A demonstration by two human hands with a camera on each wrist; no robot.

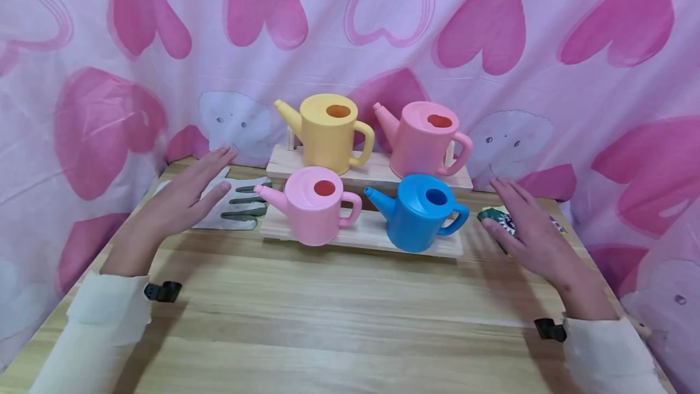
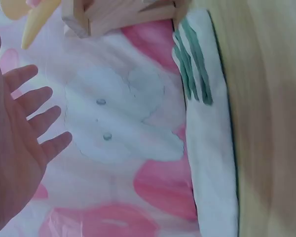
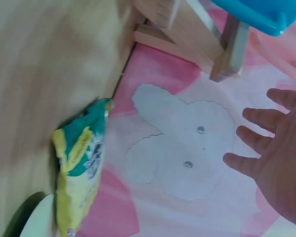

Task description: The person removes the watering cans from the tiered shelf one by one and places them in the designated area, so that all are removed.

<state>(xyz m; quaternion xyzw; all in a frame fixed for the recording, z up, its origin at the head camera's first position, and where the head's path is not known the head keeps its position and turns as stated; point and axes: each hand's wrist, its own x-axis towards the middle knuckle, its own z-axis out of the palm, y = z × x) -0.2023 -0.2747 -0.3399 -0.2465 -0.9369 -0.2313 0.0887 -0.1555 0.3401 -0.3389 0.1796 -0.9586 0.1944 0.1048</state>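
Note:
My left hand (image 1: pixel 177 199) hovers with straight fingers over a pair of white and green gloves (image 1: pixel 232 202) on the table, holding nothing. On the other side my right hand (image 1: pixel 527 233) is held out flat above a green and yellow packet (image 3: pixel 84 163), also holding nothing. Between the hands, a two-step wooden stand (image 1: pixel 361 230) carries the watering cans. On its upper step are a yellow watering can (image 1: pixel 322 138) and a darker pink watering can (image 1: pixel 418 145). The lower step bears a light pink watering can (image 1: pixel 312 217) and a blue watering can (image 1: pixel 412 217). All spouts point left.
The wooden table (image 1: pixel 328 321) stretches in front of the stand. A pink curtain (image 1: pixel 328 65) with hearts hangs behind and along both sides. In the right wrist view, a pale rounded object (image 3: pixel 39 219) shows at the lower left near the packet.

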